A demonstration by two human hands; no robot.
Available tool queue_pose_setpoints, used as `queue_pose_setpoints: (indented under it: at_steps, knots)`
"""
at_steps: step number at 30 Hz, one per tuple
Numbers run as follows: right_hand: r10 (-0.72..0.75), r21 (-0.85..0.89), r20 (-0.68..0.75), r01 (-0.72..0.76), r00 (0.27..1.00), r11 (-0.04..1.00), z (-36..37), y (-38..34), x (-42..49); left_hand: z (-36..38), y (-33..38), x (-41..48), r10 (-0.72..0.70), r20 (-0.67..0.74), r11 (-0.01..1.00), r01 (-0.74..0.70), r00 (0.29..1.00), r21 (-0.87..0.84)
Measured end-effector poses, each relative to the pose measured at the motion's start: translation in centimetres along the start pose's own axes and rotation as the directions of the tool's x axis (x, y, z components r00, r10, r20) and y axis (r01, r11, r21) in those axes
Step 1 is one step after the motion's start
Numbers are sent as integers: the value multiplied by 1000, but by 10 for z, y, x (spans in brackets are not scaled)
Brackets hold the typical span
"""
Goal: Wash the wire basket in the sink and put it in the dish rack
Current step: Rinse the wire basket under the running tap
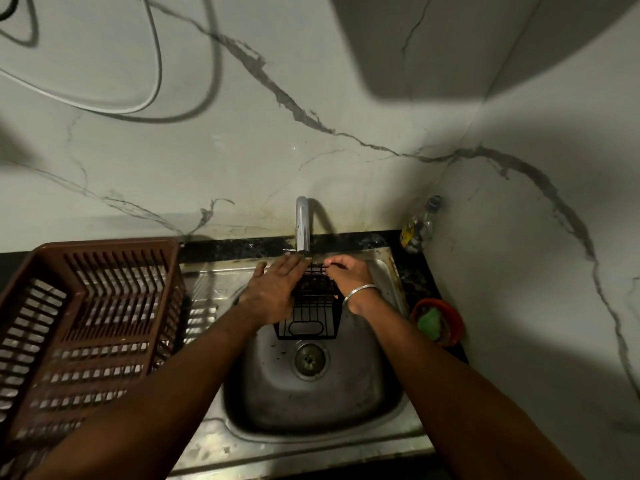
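A black wire basket (308,322) is held tilted over the steel sink (346,393), just under the tap (302,225). My right hand (348,275), with a metal bangle on the wrist, grips the basket's far upper rim with curled fingers. My left hand (275,289) lies flat against the basket's left side, fingers straight and reaching towards the tap. The basket's far part is hidden behind both hands. The brown plastic dish rack (86,334) stands to the left of the sink and holds nothing.
A red bowl with a green scrubber (437,322) sits on the dark counter right of the sink. A small bottle (420,225) stands in the back right corner. White marble walls close in behind and to the right. The drain (309,360) lies below the basket.
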State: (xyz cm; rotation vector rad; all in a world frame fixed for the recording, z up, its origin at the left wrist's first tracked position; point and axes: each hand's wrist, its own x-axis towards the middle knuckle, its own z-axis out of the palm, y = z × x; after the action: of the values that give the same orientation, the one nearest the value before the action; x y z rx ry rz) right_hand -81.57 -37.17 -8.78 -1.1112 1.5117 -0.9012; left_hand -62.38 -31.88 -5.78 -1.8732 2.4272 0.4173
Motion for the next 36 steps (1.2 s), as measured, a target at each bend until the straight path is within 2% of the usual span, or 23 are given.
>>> queue_pose_setpoints:
  at_steps: [2, 5, 8, 10, 13, 15, 18, 19, 21, 22, 24, 26, 29, 32, 34, 36]
  knots:
    - [-2, 34, -3, 2, 1000, 999, 2, -4, 2, 6, -3, 0, -86, -33, 975, 77, 996, -206]
    - [10, 66, -14, -9, 1000, 998, -1, -6, 3, 7, -6, -2, -270, -132, 830, 161, 954, -534]
    - [-22, 6, -13, 22, 1000, 1000, -11, -7, -1, 1, 4, -4, -302, -196, 784, 126, 933, -608]
    - [-88, -206, 42, 95, 995, 974, -9, -9, 2, 1, 11, 0, -330, -206, 766, 133, 921, -629]
    - [-173, -518, 158, 231, 972, 823, 2, -25, -3, 5, 11, 1, -355, -212, 766, 154, 910, -625]
    - [-216, -668, 260, 337, 941, 663, 9, -42, -13, 5, 11, 1, -356, -230, 768, 143, 906, -625]
    - [-169, -766, 494, 518, 853, 380, 17, -55, -28, 0, 17, -1, -298, -295, 778, 52, 908, -626]
    - [-132, -750, 554, 561, 822, 349, 16, -55, -27, 0, 16, -2, -296, -309, 779, 41, 904, -626]
    - [-52, -716, 628, 602, 777, 352, 10, -50, -23, 2, 13, -4, -309, -306, 766, 45, 900, -641]
    - [-27, -724, 627, 596, 778, 347, 9, -47, -24, 4, 13, -5, -310, -300, 765, 49, 902, -642]
    - [-34, -795, 538, 521, 842, 311, 22, -42, -33, 4, 19, -5, -274, -302, 776, 24, 913, -630]
    - [-123, -856, 418, 435, 900, 279, 39, -36, -42, 5, 26, -3, -248, -311, 775, -4, 918, -632]
    - [-324, -831, 390, 481, 862, 279, 31, -32, -37, 2, 20, -3, -231, -285, 773, -2, 930, -634]
    - [-440, -759, 369, 539, 819, 366, 12, -32, -27, 9, 8, -9, -163, -171, 781, 21, 972, -624]
    - [-450, -712, 319, 524, 834, 468, 12, -37, -30, 17, 3, -6, -164, -127, 763, 44, 978, -645]
    - [-437, -683, 299, 510, 848, 523, 16, -37, -32, 17, 6, -2, -181, -136, 761, 51, 974, -647]
